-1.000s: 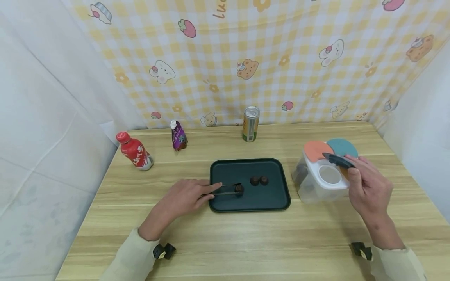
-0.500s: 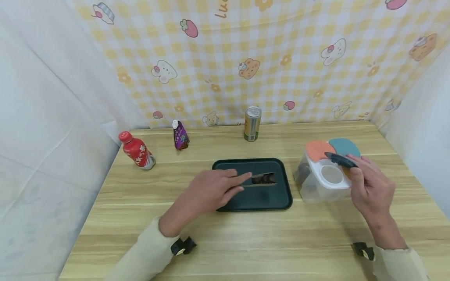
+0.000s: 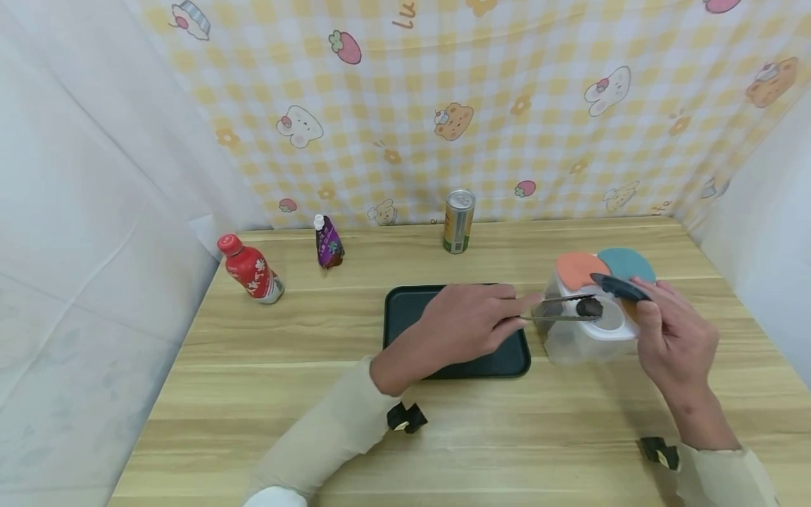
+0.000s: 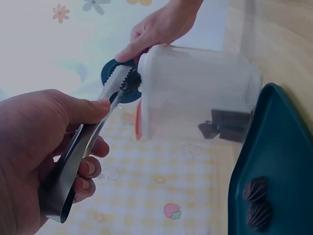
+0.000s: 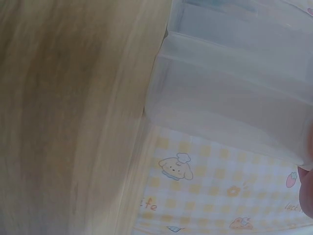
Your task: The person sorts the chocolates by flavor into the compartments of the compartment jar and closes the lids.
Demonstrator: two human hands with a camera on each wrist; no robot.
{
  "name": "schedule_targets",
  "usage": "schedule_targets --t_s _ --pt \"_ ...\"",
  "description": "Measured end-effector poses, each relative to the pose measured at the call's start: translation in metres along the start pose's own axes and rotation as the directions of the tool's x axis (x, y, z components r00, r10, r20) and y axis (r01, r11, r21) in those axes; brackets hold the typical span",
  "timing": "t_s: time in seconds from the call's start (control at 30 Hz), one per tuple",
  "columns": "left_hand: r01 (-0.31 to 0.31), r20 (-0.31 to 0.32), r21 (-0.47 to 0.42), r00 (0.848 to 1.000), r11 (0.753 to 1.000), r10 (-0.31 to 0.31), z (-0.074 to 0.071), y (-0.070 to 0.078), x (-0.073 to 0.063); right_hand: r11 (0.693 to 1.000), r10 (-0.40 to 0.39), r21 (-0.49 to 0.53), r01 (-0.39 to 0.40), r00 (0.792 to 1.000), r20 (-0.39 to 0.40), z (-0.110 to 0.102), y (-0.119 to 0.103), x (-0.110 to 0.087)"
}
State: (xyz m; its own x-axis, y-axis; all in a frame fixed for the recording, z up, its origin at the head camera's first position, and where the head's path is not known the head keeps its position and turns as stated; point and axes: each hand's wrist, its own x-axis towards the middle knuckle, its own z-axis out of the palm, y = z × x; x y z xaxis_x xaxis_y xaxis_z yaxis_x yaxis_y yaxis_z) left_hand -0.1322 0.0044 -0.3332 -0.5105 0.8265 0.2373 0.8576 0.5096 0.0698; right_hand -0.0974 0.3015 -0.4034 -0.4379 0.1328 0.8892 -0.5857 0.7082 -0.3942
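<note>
My left hand (image 3: pixel 472 320) grips metal tongs (image 4: pixel 68 166). A dark brown, ridged chocolate (image 3: pixel 590 308) is between the serrated tips, over the round opening in the white top of a clear plastic container (image 3: pixel 586 346). My right hand (image 3: pixel 678 345) holds that opening's dark round flip lid (image 3: pixel 613 285) raised. Two more chocolates (image 4: pixel 257 203) sit on the dark green tray (image 3: pixel 404 306); in the head view my left hand hides them. Through the container's wall, dark pieces (image 4: pixel 225 126) show in the left wrist view.
Other lids on the container, one orange (image 3: pixel 579 271) and one teal (image 3: pixel 627 265), lie flat. Along the back of the wooden table (image 3: pixel 507 443) stand a red bottle (image 3: pixel 251 271), a purple pouch (image 3: pixel 329 244) and a can (image 3: pixel 459 222). A patterned curtain (image 3: pixel 405 113) hangs behind.
My left hand has carried the tongs and a chocolate from the left part of the tray rightward, across it, to the container opening. The right hand has kept the lid raised.
</note>
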Motion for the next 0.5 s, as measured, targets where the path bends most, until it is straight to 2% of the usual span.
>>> schedule_targets --t_s 0.2,0.5 --pt "0.024 0.019 -0.051 1.000 0.998 -0.023 0.009 0.005 0.012 1.000 0.000 0.015 0.000 1.000 -0.015 0.000 0.000 0.000" --pt "0.014 0.014 -0.048 1.000 0.999 -0.014 0.014 0.006 0.015 1.000 0.005 -0.017 -0.005 1.000 0.006 0.000 0.004 -0.001"
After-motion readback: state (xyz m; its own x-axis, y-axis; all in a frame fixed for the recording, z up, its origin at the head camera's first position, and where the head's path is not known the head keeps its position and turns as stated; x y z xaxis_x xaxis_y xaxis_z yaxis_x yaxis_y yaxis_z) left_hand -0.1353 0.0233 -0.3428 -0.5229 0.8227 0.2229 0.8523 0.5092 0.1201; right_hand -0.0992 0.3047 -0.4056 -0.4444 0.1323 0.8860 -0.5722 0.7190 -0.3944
